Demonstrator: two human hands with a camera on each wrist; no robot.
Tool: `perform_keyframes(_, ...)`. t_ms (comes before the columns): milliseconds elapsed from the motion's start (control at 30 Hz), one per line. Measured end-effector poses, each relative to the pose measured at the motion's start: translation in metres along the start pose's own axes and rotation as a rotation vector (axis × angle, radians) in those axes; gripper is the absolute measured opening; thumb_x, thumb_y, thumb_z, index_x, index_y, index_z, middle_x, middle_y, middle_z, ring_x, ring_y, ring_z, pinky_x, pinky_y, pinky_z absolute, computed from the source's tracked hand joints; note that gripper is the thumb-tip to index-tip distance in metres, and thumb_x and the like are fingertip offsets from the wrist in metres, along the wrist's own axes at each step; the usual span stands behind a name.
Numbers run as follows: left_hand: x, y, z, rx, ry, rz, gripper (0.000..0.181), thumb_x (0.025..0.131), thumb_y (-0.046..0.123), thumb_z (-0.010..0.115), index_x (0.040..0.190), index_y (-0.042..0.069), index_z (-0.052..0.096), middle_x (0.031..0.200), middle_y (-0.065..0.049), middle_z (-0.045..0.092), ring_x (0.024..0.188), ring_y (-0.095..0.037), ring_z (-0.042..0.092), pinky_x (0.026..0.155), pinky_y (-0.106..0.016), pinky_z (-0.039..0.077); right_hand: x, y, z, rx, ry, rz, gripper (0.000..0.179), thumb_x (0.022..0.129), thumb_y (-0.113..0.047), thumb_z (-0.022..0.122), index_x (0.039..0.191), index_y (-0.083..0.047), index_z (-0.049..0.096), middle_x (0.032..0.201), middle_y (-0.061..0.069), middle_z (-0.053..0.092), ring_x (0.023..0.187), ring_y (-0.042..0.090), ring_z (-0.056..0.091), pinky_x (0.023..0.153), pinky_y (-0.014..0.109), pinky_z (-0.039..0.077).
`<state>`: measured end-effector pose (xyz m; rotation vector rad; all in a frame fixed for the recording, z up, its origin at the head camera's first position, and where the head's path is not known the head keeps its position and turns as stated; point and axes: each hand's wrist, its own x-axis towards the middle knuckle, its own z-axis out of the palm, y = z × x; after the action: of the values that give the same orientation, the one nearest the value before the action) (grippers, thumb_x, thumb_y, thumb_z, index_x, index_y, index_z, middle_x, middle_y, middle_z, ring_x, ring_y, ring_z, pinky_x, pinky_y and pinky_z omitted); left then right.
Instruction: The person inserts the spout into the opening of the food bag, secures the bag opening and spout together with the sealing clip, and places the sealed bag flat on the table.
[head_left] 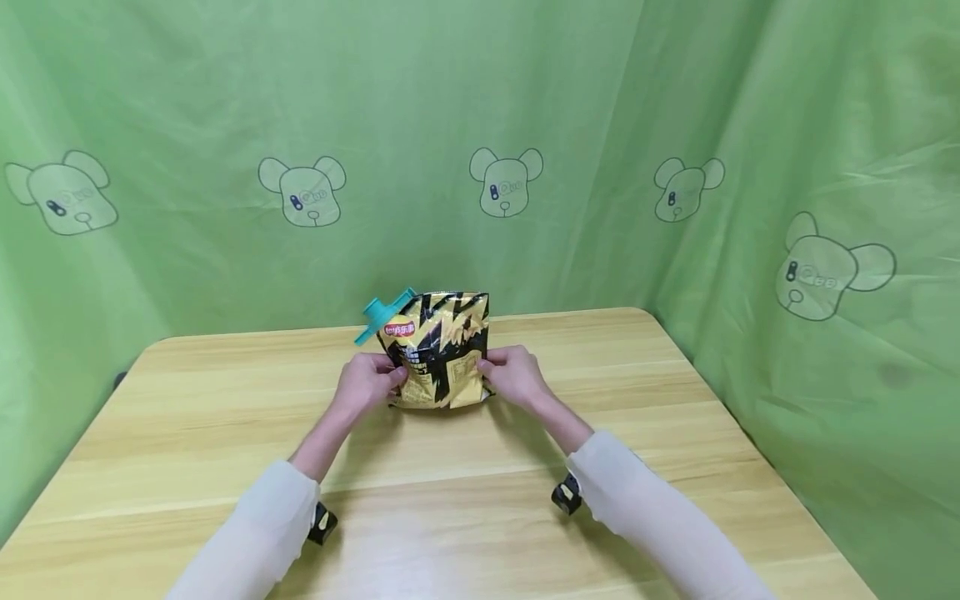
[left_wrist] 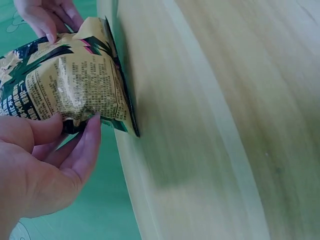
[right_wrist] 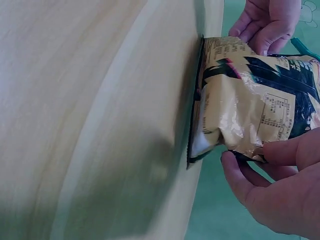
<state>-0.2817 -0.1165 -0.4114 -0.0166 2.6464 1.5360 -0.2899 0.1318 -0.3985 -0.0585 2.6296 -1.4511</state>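
A gold and black chip bag (head_left: 442, 354) stands upright near the back of the table, its bottom edge at the tabletop. My left hand (head_left: 365, 382) pinches the bag's left side, thumb on the printed face. On the opposite side my right hand (head_left: 517, 375) pinches the edge the same way. Across the bag's upper left corner sits a teal bag clip (head_left: 384, 315) with a spout-like stub, tilted. In the left wrist view, the bag (left_wrist: 75, 82) shows dense print between thumb and fingers. The right wrist view shows the bag (right_wrist: 250, 105) bulging, with a creased lower corner.
The wooden table (head_left: 450, 517) spreads out in front of the bag and to both sides. A green curtain (head_left: 420, 100) printed with bear heads hangs behind and along the right. Black wrist devices (head_left: 323, 523) show under both sleeves.
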Motion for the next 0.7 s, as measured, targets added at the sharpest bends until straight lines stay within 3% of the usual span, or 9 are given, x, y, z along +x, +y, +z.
perform_keyframes(200, -0.001, -0.001, 0.007, -0.004, -0.032, 0.017, 0.021, 0.098, 0.012, 0.066, 0.109, -0.004, 0.073, 0.111, -0.025, 0.072, 0.073, -0.03, 0.076, 0.074, -0.041, 0.062, 0.001, 0.009, 0.004, -0.022, -0.011, 0.011, 0.02, 0.099, -0.017, 0.063, 0.104, -0.003, 0.077, 0.09, 0.019, 0.073, 0.064, 0.015, 0.056, 0.057, 0.021, 0.043)
perform_keyframes(433, -0.004, 0.001, 0.007, -0.019, -0.045, -0.011, 0.02, 0.099, 0.014, 0.065, 0.105, -0.003, 0.074, 0.104, -0.021, 0.072, 0.076, -0.031, 0.077, 0.076, -0.039, 0.062, 0.002, 0.01, 0.003, -0.07, -0.018, -0.003, 0.026, 0.1, -0.02, 0.061, 0.088, -0.003, 0.075, 0.061, 0.001, 0.057, 0.052, 0.01, 0.042, 0.051, 0.022, 0.037)
perform_keyframes(700, -0.004, 0.0, 0.007, -0.031, -0.04, -0.008, 0.018, 0.099, 0.012, 0.065, 0.105, -0.003, 0.073, 0.107, -0.023, 0.072, 0.074, -0.028, 0.077, 0.077, -0.038, 0.062, 0.001, 0.011, 0.002, -0.028, -0.013, -0.011, 0.027, 0.1, -0.021, 0.062, 0.085, -0.003, 0.075, 0.067, 0.007, 0.064, 0.052, 0.009, 0.042, 0.05, 0.021, 0.036)
